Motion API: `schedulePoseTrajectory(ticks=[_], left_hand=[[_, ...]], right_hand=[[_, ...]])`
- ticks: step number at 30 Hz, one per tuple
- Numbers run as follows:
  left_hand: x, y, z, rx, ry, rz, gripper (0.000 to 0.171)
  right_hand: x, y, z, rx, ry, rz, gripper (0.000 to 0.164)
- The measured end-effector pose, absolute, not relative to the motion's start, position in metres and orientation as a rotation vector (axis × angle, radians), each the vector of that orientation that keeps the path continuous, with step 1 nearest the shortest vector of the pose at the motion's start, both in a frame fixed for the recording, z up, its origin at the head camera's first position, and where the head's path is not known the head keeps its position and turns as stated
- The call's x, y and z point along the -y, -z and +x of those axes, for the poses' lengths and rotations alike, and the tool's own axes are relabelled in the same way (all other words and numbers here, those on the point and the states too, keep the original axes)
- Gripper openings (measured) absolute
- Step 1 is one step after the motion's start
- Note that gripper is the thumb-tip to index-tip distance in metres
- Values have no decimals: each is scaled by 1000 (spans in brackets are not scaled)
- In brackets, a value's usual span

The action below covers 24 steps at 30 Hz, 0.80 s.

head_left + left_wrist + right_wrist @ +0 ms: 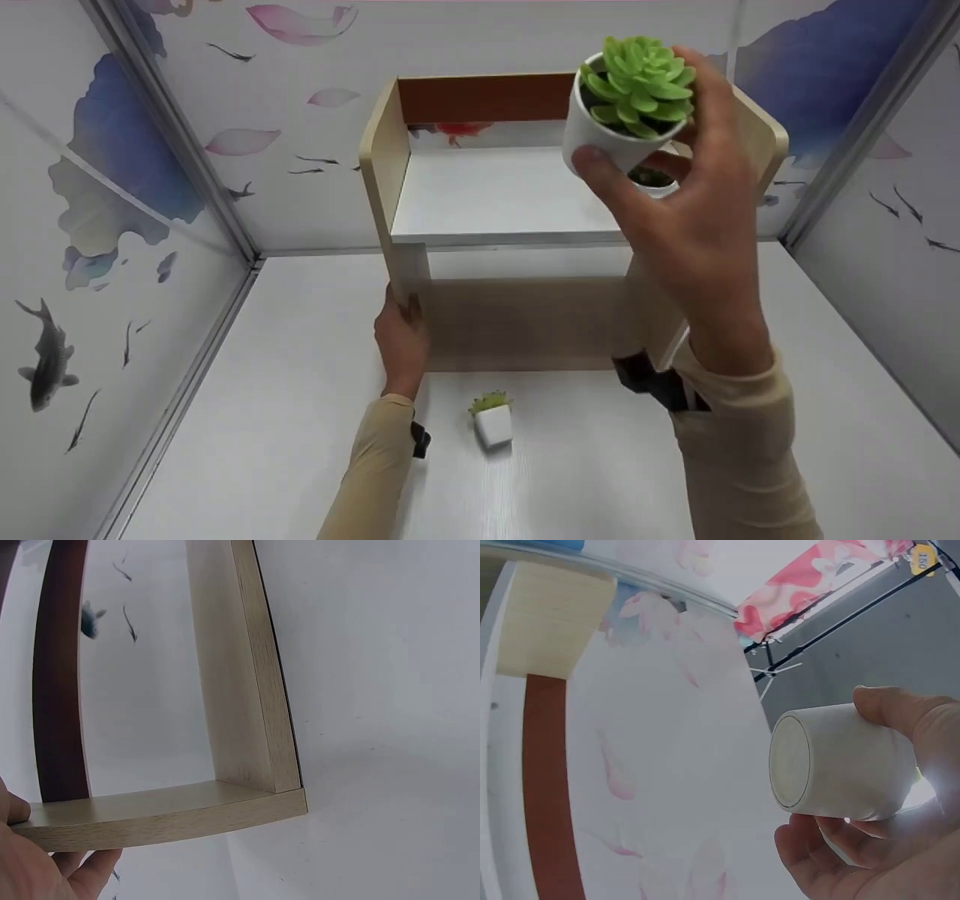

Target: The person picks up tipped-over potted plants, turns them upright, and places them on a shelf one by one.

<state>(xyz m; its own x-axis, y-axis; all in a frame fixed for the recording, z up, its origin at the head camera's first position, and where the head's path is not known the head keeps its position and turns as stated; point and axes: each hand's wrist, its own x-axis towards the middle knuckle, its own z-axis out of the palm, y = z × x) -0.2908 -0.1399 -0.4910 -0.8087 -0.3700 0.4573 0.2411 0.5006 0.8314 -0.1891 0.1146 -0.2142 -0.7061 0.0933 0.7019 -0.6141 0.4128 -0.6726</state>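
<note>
My right hand (701,225) holds a potted succulent (637,94) up above the right part of a small wooden shelf (502,191). The plant has bright green leaves in a round white pot, which thumb and fingers grip from the side. In the right wrist view the pot (840,761) shows its flat underside, clear of the shelf. My left hand (403,341) grips the edge of the shelf's left side panel, low down. The left wrist view has the thumb on one face of that panel (180,821) and fingers on the other.
Another small plant in a white pot (654,187) stands on the upper board, partly hidden behind my right hand. On the white table (300,420), in front of the shelf, lies a tilted small succulent in a white pot (493,425). Printed panels (135,187) enclose the table's sides and back.
</note>
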Motion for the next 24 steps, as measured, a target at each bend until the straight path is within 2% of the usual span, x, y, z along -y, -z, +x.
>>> schedulePoseTrajectory(ticks=[9, 24], left_hand=[[140, 486, -292, 2157, 1341, 134, 44], [140, 489, -291, 2169, 1359, 136, 45]], right_hand=[[-108, 236, -246, 2191, -1279, 342, 81], [-107, 283, -293, 2350, -1274, 249, 83]])
